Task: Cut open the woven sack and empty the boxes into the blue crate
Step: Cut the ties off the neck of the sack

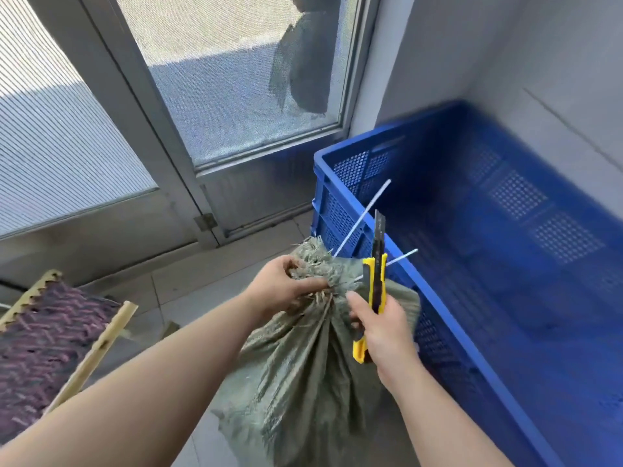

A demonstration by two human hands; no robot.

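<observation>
Two white ties (362, 217) stick out of the neck in our head view. Is that where we cut?

Yes. Our left grip (286, 288) is clenched round the frayed top of the woven sack (303, 382), which sits just beside the near side of the blue crate (515, 197); its base is out of frame. Our right grip (384, 335) is wrapped round the yellow knife (374, 291), blade out and pointing up, close to the neck.

How do we do it well?

We judge it best to pull the top taut, slip the edge under a tie and cut away from the left fingers, toward the crate. We should not cut through the weave, since the boxes inside are hidden from us.

Are the ties fastened?

We cannot tell; the bunched cloth hides where they meet.

And the room?

Pale tiled floor (188, 288), a screened door (236, 79) ahead, a grey wall (438, 45) behind the crate, and at our left a wooden-framed seat with purple webbing (50, 332).
</observation>
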